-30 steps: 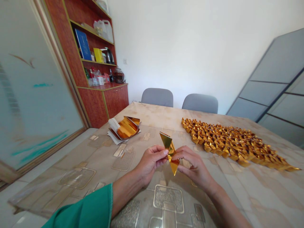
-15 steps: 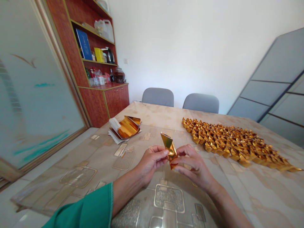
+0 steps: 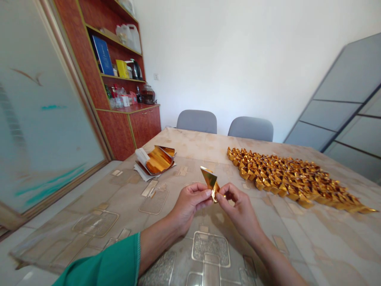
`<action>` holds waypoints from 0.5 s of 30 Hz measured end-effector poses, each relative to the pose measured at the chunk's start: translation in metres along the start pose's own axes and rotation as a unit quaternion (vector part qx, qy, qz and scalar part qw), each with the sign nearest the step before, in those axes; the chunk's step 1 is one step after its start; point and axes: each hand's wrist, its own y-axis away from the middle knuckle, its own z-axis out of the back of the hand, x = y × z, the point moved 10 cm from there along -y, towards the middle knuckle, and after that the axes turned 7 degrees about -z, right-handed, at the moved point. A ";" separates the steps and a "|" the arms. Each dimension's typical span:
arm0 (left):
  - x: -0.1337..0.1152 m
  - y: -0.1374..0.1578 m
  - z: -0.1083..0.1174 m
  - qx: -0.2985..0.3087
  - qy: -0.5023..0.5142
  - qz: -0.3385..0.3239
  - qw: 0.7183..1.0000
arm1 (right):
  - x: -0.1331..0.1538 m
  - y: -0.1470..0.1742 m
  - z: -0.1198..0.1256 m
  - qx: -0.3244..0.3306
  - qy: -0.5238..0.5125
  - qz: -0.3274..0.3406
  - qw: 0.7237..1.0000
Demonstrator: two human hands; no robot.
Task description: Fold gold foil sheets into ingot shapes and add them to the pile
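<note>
A piece of folded gold foil paper (image 3: pixel 210 179) is held above the near middle of the table, with a pointed flap standing up at its top. My left hand (image 3: pixel 190 204) pinches its left side between thumb and fingers. On the right side, my right hand (image 3: pixel 236 206) grips the lower part, thumb and fingertips pressed together there. The fingers hide much of the paper's lower end. To the left lies a stack of gold foil sheets (image 3: pixel 159 160), curled, with white paper showing at its edge. Rows of folded gold foil pieces (image 3: pixel 285 174) cover the right side.
The table (image 3: pixel 98 246) has a patterned cover. Two grey chairs (image 3: pixel 197 121) stand at its far edge. A reddish wooden cabinet (image 3: pixel 131 127) with bottles and a kettle stands at the back left, beside a frosted sliding door (image 3: pixel 44 119).
My right hand's fingers have closed in on the lower part of the foil paper, whose bottom point is now folded up or covered. My left hand keeps its pinch.
</note>
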 end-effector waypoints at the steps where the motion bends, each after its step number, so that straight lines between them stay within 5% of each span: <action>1: 0.000 0.000 0.001 -0.001 -0.005 -0.004 1.000 | 0.000 0.000 0.000 -0.003 0.005 0.000 1.000; 15: -0.006 0.000 -0.003 0.019 -0.059 -0.042 0.997 | 0.003 0.006 0.001 -0.040 0.043 0.021 0.998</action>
